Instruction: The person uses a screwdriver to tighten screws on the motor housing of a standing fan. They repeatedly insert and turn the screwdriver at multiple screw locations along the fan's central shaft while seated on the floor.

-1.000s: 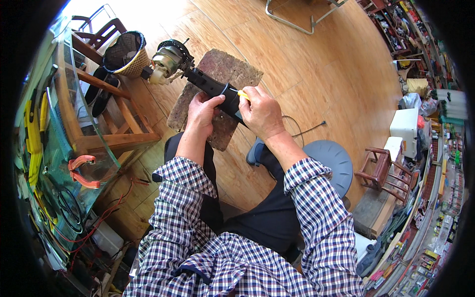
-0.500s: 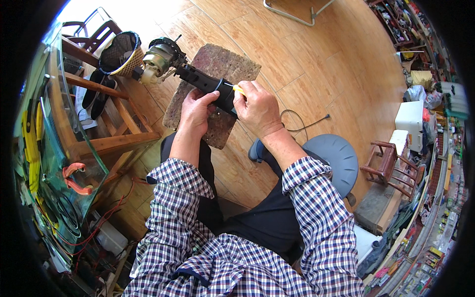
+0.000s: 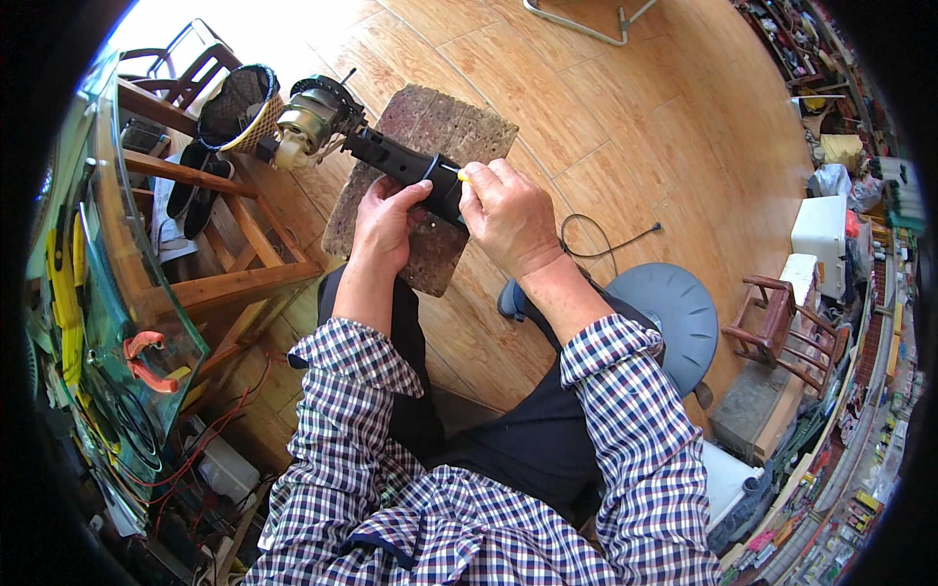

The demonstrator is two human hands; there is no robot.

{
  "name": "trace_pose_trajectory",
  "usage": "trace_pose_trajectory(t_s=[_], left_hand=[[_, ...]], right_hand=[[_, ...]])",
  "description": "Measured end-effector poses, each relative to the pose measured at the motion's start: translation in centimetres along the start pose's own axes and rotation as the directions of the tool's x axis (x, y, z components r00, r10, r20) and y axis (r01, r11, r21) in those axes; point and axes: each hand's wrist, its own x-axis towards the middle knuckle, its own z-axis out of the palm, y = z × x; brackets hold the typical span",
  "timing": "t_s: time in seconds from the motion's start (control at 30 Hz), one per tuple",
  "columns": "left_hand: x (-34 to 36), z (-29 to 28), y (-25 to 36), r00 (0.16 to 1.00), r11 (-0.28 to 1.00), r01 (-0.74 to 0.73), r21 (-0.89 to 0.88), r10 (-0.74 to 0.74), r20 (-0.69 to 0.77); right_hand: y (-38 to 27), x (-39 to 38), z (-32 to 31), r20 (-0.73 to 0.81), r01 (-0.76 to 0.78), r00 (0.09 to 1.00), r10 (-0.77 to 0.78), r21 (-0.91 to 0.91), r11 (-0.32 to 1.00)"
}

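The left hand (image 3: 383, 223) is wrapping its grip around the black housing (image 3: 405, 166) of a disassembled power tool, with the thumb lying along the side that faces the person. The right hand (image 3: 508, 215) is pinching a small yellow tool (image 3: 462, 177) between thumb and fingers, and its tip is pressing against the rear end of the black housing. Both grips are closed: the left on the housing, the right on the yellow tool.

The black housing is hanging in the air above a worn brown mat (image 3: 430, 146) that is lying on the wooden floor (image 3: 625, 127). The housing is slanting up and to the left. At its far end a round metal motor section (image 3: 313, 117) is standing exposed, pale and silver in colour, with a thin wire sticking out beside it.

To the left of the motor section, a woven basket with a dark mesh lining (image 3: 234, 103) is resting on a wooden frame (image 3: 225, 283). A glass tabletop (image 3: 117, 293) is occupying the left edge of the view, and red-handled pliers (image 3: 147, 356) are lying on it. A black cable (image 3: 606, 239) is curling on the floor to the right of the right hand. A grey round stool (image 3: 674, 313) is standing near the person's right knee, and a small wooden stool (image 3: 782, 322) is standing farther right. The person is wearing a checked shirt, cuffs at the wrists.
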Motion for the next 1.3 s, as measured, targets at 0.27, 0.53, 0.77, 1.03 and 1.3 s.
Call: trace_pose_trajectory(t_s=[0.27, 0.53, 0.77, 1.03, 1.3], left_hand=[[0.3, -0.4, 0.0, 1.0, 1.0, -0.002, 0.007, 0.002, 0.011], [-0.1, -0.3, 0.3, 1.0, 1.0, 0.004, 0.006, -0.005, 0.014], [-1.1, 0.1, 1.1, 1.0, 1.0, 0.01, 0.012, -0.01, 0.0], [-1.1, 0.1, 1.0, 1.0, 1.0, 0.004, 0.016, -0.004, -0.004], [-0.6, -0.3, 0.4, 1.0, 0.999, 0.001, 0.052, -0.002, 0.012]], right_hand=[[-0.4, 0.0, 0.6, -0.069, -0.146, 0.986, 0.152, 0.09, 0.985], [-0.2, -0.5, 0.6, -0.105, -0.105, 0.987, 0.122, 0.155, 0.982], [-0.3, -0.4, 0.9, -0.13, -0.072, 0.988, 0.089, 0.131, 0.989], [-0.2, 0.6, -0.3, -0.016, -0.056, 0.998, 0.057, 0.067, 0.996], [-1.0, 3.0, -1.9, 0.18, 0.214, 0.964, -0.196, -0.089, 0.973]])
